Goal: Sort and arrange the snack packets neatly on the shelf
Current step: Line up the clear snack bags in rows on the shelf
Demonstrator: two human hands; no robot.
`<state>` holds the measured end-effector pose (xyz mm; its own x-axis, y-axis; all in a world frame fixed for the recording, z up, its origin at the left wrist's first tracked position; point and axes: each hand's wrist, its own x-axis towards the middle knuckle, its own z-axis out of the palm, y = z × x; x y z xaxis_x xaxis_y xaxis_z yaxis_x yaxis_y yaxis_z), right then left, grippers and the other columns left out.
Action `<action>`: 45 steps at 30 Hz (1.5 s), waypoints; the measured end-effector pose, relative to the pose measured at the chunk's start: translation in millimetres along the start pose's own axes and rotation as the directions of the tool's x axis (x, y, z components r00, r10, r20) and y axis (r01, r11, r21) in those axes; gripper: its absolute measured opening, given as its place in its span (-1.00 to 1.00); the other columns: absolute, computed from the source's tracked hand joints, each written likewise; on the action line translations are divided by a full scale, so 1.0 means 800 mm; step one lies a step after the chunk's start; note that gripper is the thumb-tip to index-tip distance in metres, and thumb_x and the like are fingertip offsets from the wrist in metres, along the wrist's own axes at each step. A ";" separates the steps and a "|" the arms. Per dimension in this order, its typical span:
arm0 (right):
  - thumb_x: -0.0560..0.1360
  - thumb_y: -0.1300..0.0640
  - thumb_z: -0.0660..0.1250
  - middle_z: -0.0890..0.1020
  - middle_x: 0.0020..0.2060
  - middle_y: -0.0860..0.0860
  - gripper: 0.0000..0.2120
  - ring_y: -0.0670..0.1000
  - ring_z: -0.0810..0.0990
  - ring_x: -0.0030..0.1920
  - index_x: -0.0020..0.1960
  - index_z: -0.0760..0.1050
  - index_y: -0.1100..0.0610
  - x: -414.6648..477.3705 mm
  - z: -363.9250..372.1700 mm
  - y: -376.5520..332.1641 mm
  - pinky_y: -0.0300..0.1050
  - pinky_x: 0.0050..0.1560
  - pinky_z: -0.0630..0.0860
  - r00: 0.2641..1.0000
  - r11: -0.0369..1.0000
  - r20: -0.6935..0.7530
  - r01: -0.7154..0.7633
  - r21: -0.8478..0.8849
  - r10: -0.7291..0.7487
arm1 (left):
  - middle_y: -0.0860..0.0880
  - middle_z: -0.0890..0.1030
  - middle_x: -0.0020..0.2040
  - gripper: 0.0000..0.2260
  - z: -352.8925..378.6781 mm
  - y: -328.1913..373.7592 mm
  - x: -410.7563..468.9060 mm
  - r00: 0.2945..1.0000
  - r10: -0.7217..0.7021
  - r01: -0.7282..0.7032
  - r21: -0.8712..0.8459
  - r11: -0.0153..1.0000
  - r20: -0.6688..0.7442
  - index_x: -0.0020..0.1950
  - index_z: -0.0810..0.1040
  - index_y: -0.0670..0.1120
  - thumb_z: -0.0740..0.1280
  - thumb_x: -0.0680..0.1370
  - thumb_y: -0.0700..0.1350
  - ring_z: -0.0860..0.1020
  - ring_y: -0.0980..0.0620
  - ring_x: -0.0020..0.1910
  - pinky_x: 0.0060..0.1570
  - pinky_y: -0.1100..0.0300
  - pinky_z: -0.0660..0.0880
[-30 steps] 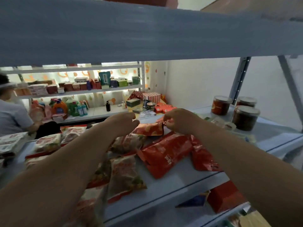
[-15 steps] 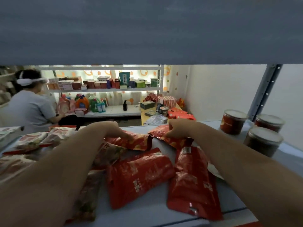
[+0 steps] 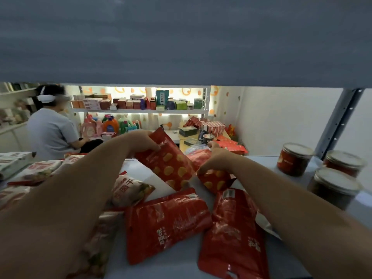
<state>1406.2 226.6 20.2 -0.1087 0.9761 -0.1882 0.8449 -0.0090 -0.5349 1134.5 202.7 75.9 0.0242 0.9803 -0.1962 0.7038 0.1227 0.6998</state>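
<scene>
Left hand (image 3: 141, 142)'s grip on tilted spotted packet (image 3: 169, 165); right hand (image 3: 216, 158)'s fingertips hidden.

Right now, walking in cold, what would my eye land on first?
The red spotted packet tilted up mid-shelf stands out, gripped at its top by the left hand, while the right hand holds a smaller spotted packet beside it. Next come two flat red packets lying in front, and three lidded jars standing at the right.
</scene>
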 end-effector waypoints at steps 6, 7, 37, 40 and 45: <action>0.16 -0.12 0.65 0.40 0.29 0.06 0.11 0.09 0.43 0.26 0.46 0.01 0.00 0.003 -0.007 0.000 0.00 0.12 0.44 0.907 0.895 -0.412 0.249 0.370 -0.083 | 0.06 0.55 -0.12 -0.75 -0.023 0.030 -0.012 0.903 0.365 -0.223 0.479 0.849 -0.227 0.25 0.56 -0.04 0.33 0.57 -0.09 0.51 0.07 -0.14 -0.26 0.23 0.38; 0.17 -0.13 0.65 0.38 0.30 0.05 0.11 0.07 0.40 0.27 0.45 0.01 0.02 0.003 -0.007 0.000 0.00 0.15 0.43 0.883 0.886 -0.463 0.273 0.375 -0.076 | 0.05 0.54 -0.09 -0.74 -0.023 0.035 -0.012 0.891 0.403 -0.239 0.535 0.810 -0.212 0.26 0.56 -0.03 0.32 0.58 -0.10 0.50 0.06 -0.11 -0.28 0.24 0.35; 0.42 -0.25 0.34 0.20 0.49 0.17 -0.09 0.23 0.11 0.51 0.57 -0.05 0.05 -0.086 -0.013 -0.018 0.24 0.45 0.20 0.791 0.964 -0.551 0.239 -0.120 -0.265 | -0.11 0.20 0.56 -0.27 0.002 -0.001 -0.083 0.714 0.653 -0.192 0.826 0.529 -0.252 0.57 0.08 0.00 0.18 0.52 0.33 0.18 -0.21 0.52 0.37 -0.21 0.31; 0.47 -0.21 0.30 0.19 0.52 0.11 -0.21 0.20 0.06 0.54 0.56 0.04 0.01 -0.137 -0.001 -0.047 0.23 0.48 0.15 0.752 0.901 -0.499 0.328 -0.285 -0.431 | -0.06 0.07 0.60 -0.25 0.005 -0.017 -0.128 0.752 0.623 -0.212 0.817 0.537 -0.214 0.58 -0.03 0.05 0.01 0.50 0.41 0.03 -0.18 0.56 0.44 -0.24 0.19; 0.47 -0.32 0.19 0.21 0.54 -0.01 -0.27 0.06 0.07 0.56 0.55 0.14 -0.08 -0.213 0.051 -0.102 0.12 0.52 0.11 0.735 0.816 -0.362 0.472 -0.334 -0.574 | 0.01 0.12 0.59 -0.20 0.002 -0.060 -0.206 0.786 0.605 -0.287 0.789 0.543 -0.131 0.60 0.01 0.12 -0.10 0.42 0.46 0.05 -0.09 0.57 0.47 -0.13 0.17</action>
<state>1334.4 52.0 62.0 -0.3748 0.8008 0.4671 0.8126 0.5263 -0.2503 1098.1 35.2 73.5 0.3520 0.8645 0.3588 0.9355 -0.3370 -0.1057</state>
